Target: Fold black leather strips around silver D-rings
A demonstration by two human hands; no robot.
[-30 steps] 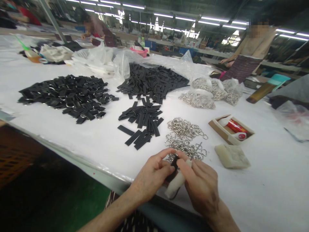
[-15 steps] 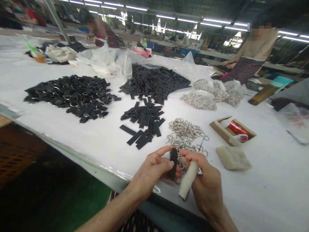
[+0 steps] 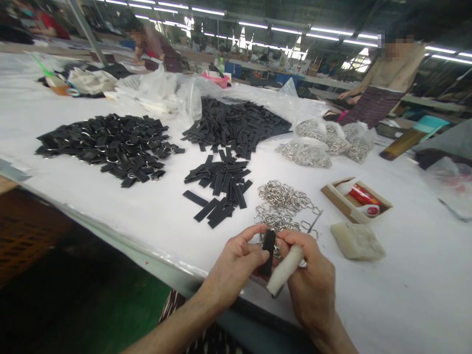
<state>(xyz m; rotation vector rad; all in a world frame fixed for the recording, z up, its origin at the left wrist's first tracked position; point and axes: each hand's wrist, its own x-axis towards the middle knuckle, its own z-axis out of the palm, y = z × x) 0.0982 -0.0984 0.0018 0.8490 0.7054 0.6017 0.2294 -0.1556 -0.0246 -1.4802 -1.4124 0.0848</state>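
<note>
My left hand is closed on a black strap piece, gripping it upright between thumb and fingers. My right hand is wrapped round a tool with a thick off-white wrapped handle; a thin metal shaft sticks out beyond the fingers. Its thumb and forefinger meet at the strap's upper end, where a glint of metal shows; whether a ring is threaded there is hard to tell. Loose metal rings lie just beyond both hands. A small group of flat black strips lies to their left.
A heap of black tabs with rings is at left, a larger strip pile behind. Bags of rings, a cardboard tray, a pale waxy block and a bottle stand right. Other people work beyond.
The wrapped handle has tilted flatter, its lower end moving up and left, while the metal shaft has shifted right. The strap piece has turned slightly in my left fingers.
</note>
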